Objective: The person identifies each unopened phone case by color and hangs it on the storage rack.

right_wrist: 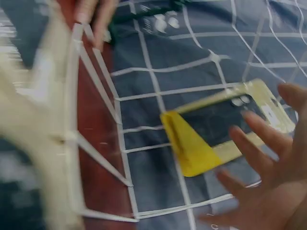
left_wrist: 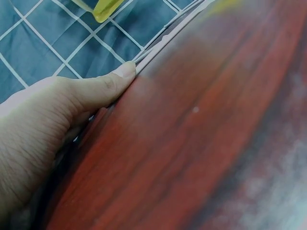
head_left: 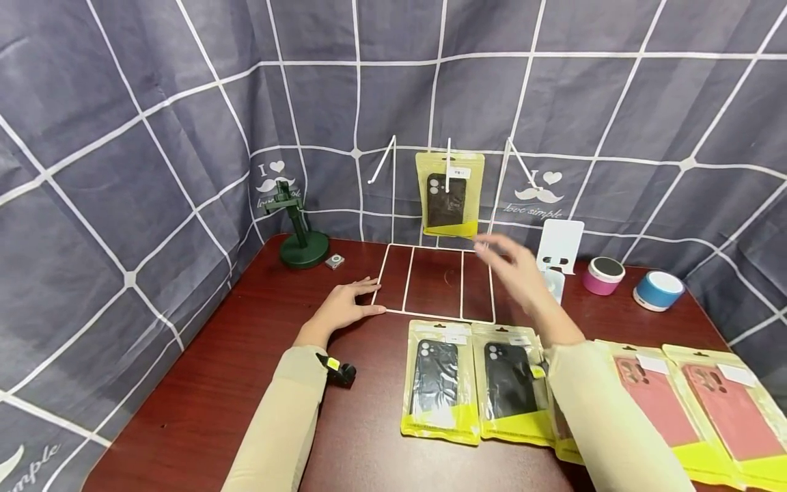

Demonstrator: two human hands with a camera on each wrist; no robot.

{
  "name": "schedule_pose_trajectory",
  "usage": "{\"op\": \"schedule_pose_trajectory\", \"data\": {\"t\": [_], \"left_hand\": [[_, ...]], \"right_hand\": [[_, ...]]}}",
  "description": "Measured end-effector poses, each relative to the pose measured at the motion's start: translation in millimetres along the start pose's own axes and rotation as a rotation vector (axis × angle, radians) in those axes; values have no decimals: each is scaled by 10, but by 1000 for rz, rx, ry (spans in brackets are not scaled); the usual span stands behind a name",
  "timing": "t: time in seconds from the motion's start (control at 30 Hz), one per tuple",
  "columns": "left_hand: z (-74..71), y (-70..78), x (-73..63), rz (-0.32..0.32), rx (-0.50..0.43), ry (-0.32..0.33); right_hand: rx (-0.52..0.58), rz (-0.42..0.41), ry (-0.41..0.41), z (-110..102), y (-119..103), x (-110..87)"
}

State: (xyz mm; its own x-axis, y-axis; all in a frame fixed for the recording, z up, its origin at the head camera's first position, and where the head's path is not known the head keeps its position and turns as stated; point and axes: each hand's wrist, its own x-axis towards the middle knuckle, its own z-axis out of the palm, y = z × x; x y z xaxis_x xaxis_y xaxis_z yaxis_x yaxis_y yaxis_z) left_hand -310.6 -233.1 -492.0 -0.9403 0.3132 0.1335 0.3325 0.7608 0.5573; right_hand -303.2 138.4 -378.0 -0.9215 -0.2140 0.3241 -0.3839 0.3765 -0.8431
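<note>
Left hand point(head_left: 340, 309), fingers spread, touched the white metal-wire rack point(head_left: 462, 283) at frame centre, presumably steadying it; right hand point(head_left: 512, 271), spread, holding nothing, hovered near the yellow rectangular plastic phone-case pouch point(head_left: 455, 208), upper centre, hung on the middle prong point(head_left: 448, 165).

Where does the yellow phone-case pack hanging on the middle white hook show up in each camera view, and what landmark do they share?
Head: the hanging pack is above centre, slightly right.
Left wrist: only a yellow corner, probably its own, at top left.
Right wrist: right of centre, lying sideways, yellow end leftward.
Shared landmark: the white-lined cloth.
</note>
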Motion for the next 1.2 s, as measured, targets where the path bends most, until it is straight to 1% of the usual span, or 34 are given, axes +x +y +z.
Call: {"op": "schedule_pose_trajectory", "data": {"t": [0.13, 0.2, 0.27, 0.33, 0.47, 0.6, 0.77, 0.87, 1.0, 1.07, 1.13, 1.2], "left_hand": [[-9, 9, 17, 2, 3, -11], [-13, 12, 29, -1, -3, -9], [-15, 11, 40, -6, -10, -3], [-16, 10, 49, -10, -17, 5], [-12, 3, 50, -6, -17, 5], [-11, -3, 33, 4, 6, 2], [-11, -1, 4, -4, -3, -11], [-1, -5, -4, -11, -4, -15], [15, -18, 0, -18, 4, -14], [19, -21, 5, -20, 1, -12], [21, -25, 9, -22, -3, -9], [23, -28, 8, -23, -3, -10]], "right_hand": [[-122, -117, -263, 161, 154, -357], [-182, -176, -363, 254, 234, -482], [-249, -214, -424, 336, 311, -569], [-339, -237, -451, 392, 385, -621], [-445, -209, -431, 434, 495, -668], [-439, -170, -406, 450, 541, -680], [-425, -158, -404, 469, 570, -704], [-417, -203, -395, 482, 613, -707], [-419, -324, -384, 504, 680, -700], [-408, -367, -376, 508, 700, -698], [-390, -370, -363, 507, 704, -701], [-363, -340, -350, 502, 702, -707]]}}
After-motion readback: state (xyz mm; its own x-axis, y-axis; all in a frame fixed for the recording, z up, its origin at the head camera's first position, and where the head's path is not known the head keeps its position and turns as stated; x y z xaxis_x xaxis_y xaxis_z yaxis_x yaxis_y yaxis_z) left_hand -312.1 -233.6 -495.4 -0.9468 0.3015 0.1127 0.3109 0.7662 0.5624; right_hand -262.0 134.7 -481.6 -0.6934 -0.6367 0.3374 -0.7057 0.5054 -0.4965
